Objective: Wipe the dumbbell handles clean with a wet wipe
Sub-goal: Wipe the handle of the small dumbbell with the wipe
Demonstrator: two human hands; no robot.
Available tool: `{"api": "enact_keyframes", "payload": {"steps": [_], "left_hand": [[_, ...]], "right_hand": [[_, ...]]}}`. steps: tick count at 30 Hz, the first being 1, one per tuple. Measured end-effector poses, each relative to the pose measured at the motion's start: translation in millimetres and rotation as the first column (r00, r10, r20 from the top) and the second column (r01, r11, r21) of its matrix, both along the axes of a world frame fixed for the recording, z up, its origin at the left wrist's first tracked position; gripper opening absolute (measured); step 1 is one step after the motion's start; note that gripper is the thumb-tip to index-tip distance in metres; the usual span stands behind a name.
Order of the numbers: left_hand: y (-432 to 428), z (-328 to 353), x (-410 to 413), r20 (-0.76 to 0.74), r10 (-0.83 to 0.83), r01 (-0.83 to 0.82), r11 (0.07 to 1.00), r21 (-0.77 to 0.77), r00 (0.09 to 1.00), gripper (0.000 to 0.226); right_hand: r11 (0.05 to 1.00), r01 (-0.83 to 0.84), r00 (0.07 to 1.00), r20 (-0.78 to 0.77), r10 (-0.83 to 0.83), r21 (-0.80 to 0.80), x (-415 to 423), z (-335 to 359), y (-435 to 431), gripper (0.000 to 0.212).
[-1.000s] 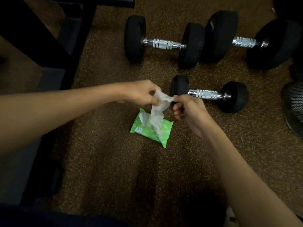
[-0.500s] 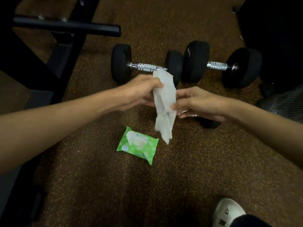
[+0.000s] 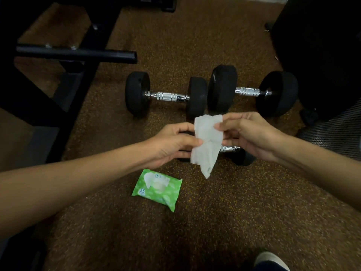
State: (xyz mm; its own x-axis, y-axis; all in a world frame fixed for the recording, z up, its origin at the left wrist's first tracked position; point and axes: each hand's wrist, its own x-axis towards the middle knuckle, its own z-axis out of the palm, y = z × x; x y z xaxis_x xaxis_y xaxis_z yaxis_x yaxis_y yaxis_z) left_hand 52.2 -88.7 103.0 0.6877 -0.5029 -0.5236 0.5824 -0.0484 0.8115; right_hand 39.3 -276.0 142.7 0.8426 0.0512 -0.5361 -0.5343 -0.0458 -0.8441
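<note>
Wet wipe [image 3: 208, 141] held in the air between both hands. The left hand [image 3: 172, 142] pinches its left edge, the right hand [image 3: 254, 133] pinches the upper right corner, and the lower end hangs free. Beneath it is a small dumbbell [image 3: 230, 148] on the floor [image 3: 234, 212], mostly hidden by the hands. Beyond lie the far left dumbbell [image 3: 166, 95] and far right dumbbell [image 3: 250, 91], end to end. Green wipe pack [image 3: 157, 189] on the floor, just below the left hand.

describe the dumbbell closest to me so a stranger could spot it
On the floor, two dumbbells lie end to end beside the black bench frame. The nearest dumbbell lies alone before them, beyond the green wipe pack. Only it is mostly hidden behind the left hand, right hand and white wipe.
</note>
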Motion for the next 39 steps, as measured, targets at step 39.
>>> {"api": "enact_keyframes", "payload": {"steps": [39], "left_hand": [[-74,31,49,-0.153,0.227,-0.243,0.966,-0.090,0.962,0.028]], "right_hand": [[0.715,-0.030,0.823,0.389,0.415,-0.698,20,1,-37,0.046]]}}
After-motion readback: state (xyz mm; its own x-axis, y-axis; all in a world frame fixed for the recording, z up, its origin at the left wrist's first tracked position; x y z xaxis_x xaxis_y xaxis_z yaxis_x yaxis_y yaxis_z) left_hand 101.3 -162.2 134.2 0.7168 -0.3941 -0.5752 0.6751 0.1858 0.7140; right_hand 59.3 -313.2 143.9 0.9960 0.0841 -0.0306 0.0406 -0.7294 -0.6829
